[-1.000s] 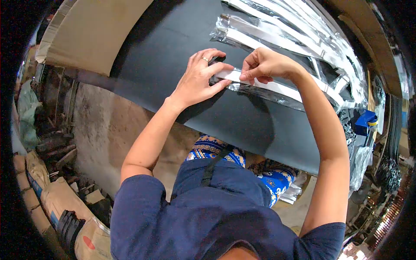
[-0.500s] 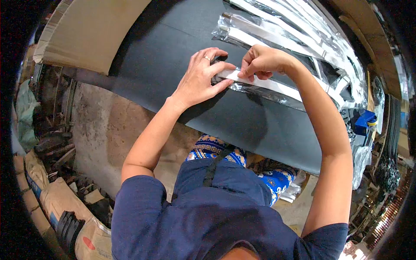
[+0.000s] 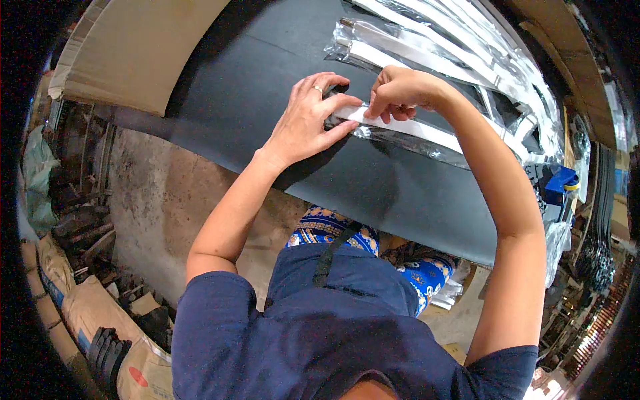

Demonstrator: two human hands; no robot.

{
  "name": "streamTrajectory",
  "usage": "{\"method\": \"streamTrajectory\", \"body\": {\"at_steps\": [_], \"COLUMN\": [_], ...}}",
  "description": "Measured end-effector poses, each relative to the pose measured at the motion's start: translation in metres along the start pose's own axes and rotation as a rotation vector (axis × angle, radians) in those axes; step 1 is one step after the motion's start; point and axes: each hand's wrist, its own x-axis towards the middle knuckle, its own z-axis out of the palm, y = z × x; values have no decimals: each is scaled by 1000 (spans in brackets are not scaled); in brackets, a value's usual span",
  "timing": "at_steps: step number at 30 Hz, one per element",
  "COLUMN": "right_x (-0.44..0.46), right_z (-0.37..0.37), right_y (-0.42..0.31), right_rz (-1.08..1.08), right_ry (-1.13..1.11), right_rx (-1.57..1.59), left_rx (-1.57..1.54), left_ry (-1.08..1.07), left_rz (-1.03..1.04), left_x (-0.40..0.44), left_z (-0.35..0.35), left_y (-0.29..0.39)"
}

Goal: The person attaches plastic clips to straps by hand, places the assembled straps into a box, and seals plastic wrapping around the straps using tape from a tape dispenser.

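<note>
A long white strip in a clear plastic sleeve lies slantwise on the black tabletop. My left hand, with a ring on one finger, grips its left end between thumb and index finger. The other left fingers curl above the table. My right hand is closed just right of the left fingertips, its bent fingers touching the strip's top face. Whatever those right fingers pinch, if anything, is hidden under them. Beyond the hands lie several more sleeved white strips, side by side.
A cardboard sheet covers the table's far left corner. At the right edge is a blue tape dispenser near crumpled clear plastic. Paper sacks lie on the floor at lower left. The table's near edge runs before my lap.
My right hand has lifted and tilted slightly, with its fingertips still at the strip. The left hand has stayed in place on the strip's end.
</note>
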Motion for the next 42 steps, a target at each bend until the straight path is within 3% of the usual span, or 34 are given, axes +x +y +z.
{"method": "streamTrajectory", "body": {"at_steps": [18, 23, 42], "right_x": [-1, 3, 0], "right_z": [8, 6, 11], "right_y": [-21, -21, -23], "right_rz": [104, 146, 141], "right_ry": [84, 61, 115], "right_rx": [-87, -184, -181], "left_rx": [-48, 46, 152], "left_ry": [55, 30, 73], "left_rz": [7, 122, 144], "left_x": [2, 0, -4], "left_z": [-2, -6, -4], "left_y": [5, 5, 7]}}
